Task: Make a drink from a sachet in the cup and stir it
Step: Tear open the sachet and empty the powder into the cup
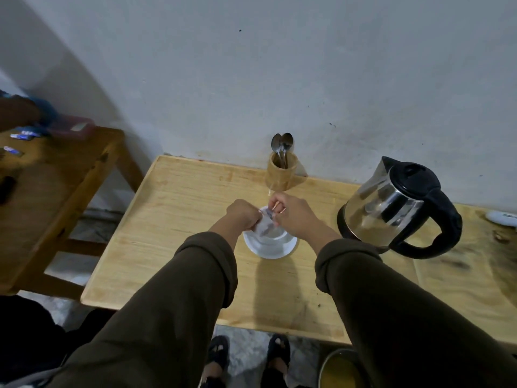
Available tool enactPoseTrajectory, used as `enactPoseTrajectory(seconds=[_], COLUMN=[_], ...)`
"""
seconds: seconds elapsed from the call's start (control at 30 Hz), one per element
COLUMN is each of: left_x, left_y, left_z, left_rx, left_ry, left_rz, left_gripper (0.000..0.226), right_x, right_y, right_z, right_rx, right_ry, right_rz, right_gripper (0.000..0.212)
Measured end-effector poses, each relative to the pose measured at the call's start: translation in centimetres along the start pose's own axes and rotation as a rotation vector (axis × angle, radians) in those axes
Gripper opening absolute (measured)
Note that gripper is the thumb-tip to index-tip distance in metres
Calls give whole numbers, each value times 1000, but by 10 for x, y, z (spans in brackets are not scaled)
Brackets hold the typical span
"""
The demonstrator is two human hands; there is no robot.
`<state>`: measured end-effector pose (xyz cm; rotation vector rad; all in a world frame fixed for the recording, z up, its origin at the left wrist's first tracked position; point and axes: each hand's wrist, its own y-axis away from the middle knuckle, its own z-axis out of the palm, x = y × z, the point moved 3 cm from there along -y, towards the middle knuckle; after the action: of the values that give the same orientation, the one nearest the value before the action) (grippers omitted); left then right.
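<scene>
A white saucer (277, 249) lies on the wooden table (179, 219), and a white cup (270, 233) stands on it, mostly hidden by my hands. Both hands pinch a small whitish sachet (264, 224) with dark print right above the cup. My left hand (243, 215) grips its left side. My right hand (291, 214) grips its top right end. Whether the sachet is torn open is unclear. Behind the cup, a wooden holder (281, 175) against the wall carries several metal spoons (282, 144).
A steel kettle (391, 208) with a black lid and handle stands right of the cup. A white object (502, 218) lies at the far right edge. A second wooden table (56, 186) with small items stands left. A round container (340, 371) sits on the floor by my feet.
</scene>
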<state>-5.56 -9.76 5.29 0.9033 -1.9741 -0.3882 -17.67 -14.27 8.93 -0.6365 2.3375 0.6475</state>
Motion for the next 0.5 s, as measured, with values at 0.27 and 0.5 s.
enactPoseTrajectory(seconds=[0.27, 0.5], left_x=[30, 28], left_y=[-12, -17], left_z=[17, 15], left_rx=[77, 137], left_ry=[-346, -326], left_rz=[61, -36], left_gripper=[29, 28], right_x=[32, 25], right_y=[-5, -4], right_z=[7, 8], right_rx=[-118, -165], right_ry=[26, 60], right_rz=[45, -53], right_gripper=[28, 41])
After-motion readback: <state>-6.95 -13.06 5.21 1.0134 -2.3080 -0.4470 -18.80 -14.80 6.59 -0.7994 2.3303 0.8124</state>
